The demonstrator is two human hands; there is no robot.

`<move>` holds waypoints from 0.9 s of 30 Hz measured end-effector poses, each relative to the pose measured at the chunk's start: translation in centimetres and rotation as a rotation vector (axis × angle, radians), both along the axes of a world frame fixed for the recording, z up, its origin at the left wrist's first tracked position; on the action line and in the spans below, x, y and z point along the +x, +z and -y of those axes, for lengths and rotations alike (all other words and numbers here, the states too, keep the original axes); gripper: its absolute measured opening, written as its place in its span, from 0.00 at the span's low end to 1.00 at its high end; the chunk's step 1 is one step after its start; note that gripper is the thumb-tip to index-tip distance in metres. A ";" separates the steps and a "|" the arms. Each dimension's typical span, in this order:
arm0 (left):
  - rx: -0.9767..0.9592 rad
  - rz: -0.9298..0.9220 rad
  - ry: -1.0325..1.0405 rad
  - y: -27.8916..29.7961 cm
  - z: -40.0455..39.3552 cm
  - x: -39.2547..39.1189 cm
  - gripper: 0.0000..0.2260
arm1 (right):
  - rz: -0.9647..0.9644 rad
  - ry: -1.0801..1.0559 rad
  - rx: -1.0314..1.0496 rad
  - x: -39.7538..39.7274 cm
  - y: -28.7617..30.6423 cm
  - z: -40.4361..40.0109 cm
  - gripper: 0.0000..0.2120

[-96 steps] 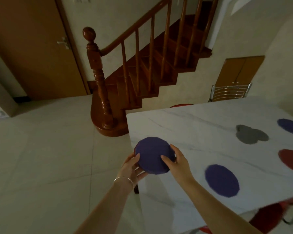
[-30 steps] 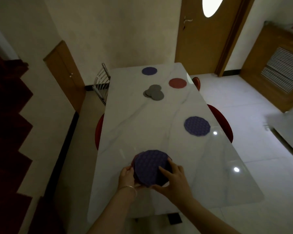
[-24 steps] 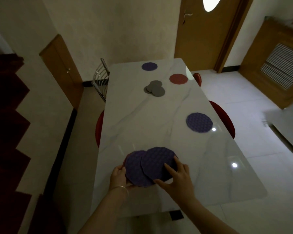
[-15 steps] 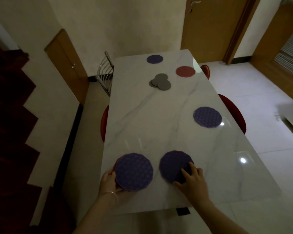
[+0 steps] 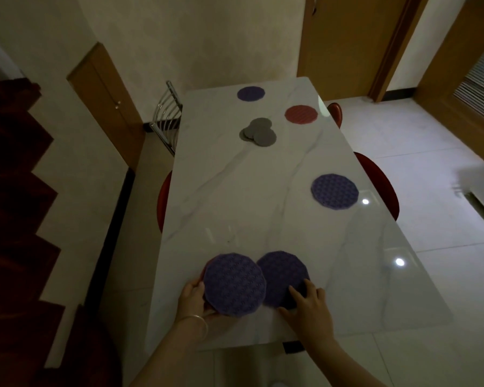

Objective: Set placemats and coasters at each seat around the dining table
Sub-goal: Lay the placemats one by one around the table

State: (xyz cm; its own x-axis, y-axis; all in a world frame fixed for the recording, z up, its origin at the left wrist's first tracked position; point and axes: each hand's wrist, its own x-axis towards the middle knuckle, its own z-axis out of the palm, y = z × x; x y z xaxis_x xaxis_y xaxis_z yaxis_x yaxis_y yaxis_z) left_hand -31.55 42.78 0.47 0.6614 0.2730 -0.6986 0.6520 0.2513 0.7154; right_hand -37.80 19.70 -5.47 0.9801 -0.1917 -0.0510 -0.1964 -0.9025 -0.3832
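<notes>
On the near end of the white marble table (image 5: 235,191) lies a purple round placemat (image 5: 282,272), and my right hand (image 5: 305,305) presses its near edge with flat fingers. My left hand (image 5: 192,298) grips a small stack of placemats (image 5: 234,284), purple on top with a red edge showing beneath. The stack's right edge overlaps the lying mat. Further along the table are a purple placemat (image 5: 334,195) on the right side, a red placemat (image 5: 301,114), another purple placemat (image 5: 250,93) at the far end, and a pile of grey coasters (image 5: 259,132).
A metal-backed chair (image 5: 166,118) stands at the far left of the table. Red chair seats (image 5: 380,182) are tucked under both long sides. Dark wooden stairs (image 5: 14,191) rise at the left, and a wooden door (image 5: 344,37) is beyond the table.
Half a second ago the stack and the lying mat were apart. The gap has closed and the stack now overlaps that mat. Before that, my right hand slid this mat off the stack.
</notes>
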 end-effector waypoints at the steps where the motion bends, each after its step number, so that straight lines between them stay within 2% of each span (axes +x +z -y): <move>1: -0.004 0.000 0.005 0.0 0.2 -0.1 0.13 | -0.007 -0.013 0.015 0.1 0.1 0.0 0.26; 9: -0.031 -0.002 0.044 0.2 1.4 -0.3 0.12 | -0.116 0.072 0.002 0.0 0.7 1.4 0.27; 12: -0.002 0.002 0.042 0.6 1.7 0.0 0.11 | -0.086 0.095 -0.028 -0.3 1.0 1.3 0.28; 14: -0.006 0.006 0.056 1.2 1.8 0.2 0.11 | -0.083 0.084 -0.019 -0.3 1.6 1.0 0.25; 17: -0.029 0.033 0.071 2.5 1.2 1.1 0.11 | 0.011 0.029 0.028 1.4 3.6 -0.5 0.20; 19: -0.061 0.053 0.072 3.3 0.5 2.2 0.08 | 0.130 -0.018 0.155 3.4 5.2 -2.2 0.18; 21: -0.089 0.085 0.061 4.1 -0.7 3.7 0.06 | 0.135 -0.006 0.292 5.7 7.1 -4.8 0.22; 24: -0.129 0.106 0.008 5.4 -3.3 6.0 0.04 | 0.087 0.034 0.467 9.0 9.3 -9.4 0.38; 27: -0.182 0.119 -0.027 6.1 -7.5 8.6 0.07 | 0.085 0.034 0.502 12.0 10.0 -14.6 0.46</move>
